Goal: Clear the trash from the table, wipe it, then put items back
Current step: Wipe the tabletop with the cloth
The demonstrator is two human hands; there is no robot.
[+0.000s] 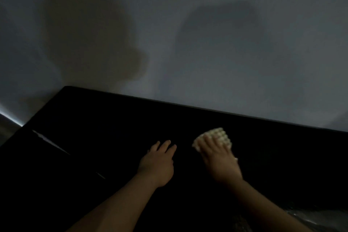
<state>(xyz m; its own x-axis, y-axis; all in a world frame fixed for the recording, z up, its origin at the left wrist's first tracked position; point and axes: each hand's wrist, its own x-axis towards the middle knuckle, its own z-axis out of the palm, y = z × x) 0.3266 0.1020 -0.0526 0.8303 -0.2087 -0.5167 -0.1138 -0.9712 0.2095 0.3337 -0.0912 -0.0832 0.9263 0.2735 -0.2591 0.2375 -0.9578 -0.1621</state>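
The table [113, 118] is black and very dark, set against a grey wall. My right hand [218, 158] lies flat on a pale checked cloth [221, 136], fingers spread, pressing it onto the tabletop right of the middle. The cloth shows past my fingertips and a little at the side of my palm. My left hand [158, 162] rests on the bare tabletop just left of the cloth, fingers straight and holding nothing.
A thin pale streak [49, 142] runs across the left part of the tabletop, perhaps the edge of a flat dark item. Something shiny and crinkled [308, 216] shows at the bottom right. The room is dim.
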